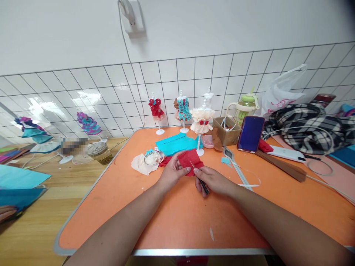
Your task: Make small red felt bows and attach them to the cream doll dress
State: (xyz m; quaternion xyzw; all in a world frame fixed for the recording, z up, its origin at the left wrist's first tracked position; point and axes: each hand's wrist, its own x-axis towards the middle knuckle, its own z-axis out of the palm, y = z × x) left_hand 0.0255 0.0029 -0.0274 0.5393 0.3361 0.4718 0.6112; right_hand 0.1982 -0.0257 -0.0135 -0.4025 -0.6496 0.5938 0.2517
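While the left hand (175, 170) pinches a piece of red paper (190, 158) between thumb and fingers, the right hand (209, 180) has a closed hold on a black-handled tool (204, 187), its thin metal tip (192, 164) slanting across the paper's face; whether that tip actually touches the sheet, I cannot tell; both grips are narrow, close together, and the red paper is right there at the fingers, over the orange table (169, 221); just left of the grip, look, a round dish (145, 161) of cream scraps (153, 158), with cream paper (141, 166) beside it; beyond the left hand lies turquoise paper (173, 144); just beyond the red sheet, a little to the right, stands a ruffled cream dress (200, 115) on a white stand (199, 152); a pink bowl (206, 142) sits near it, then a cardboard box (229, 136); right of the grip we have small turquoise pieces (226, 160) on the table, and farther right a phone (251, 133) standing upright; well away to the left, another person's hand (7, 212) rests by blue paper (19, 198).
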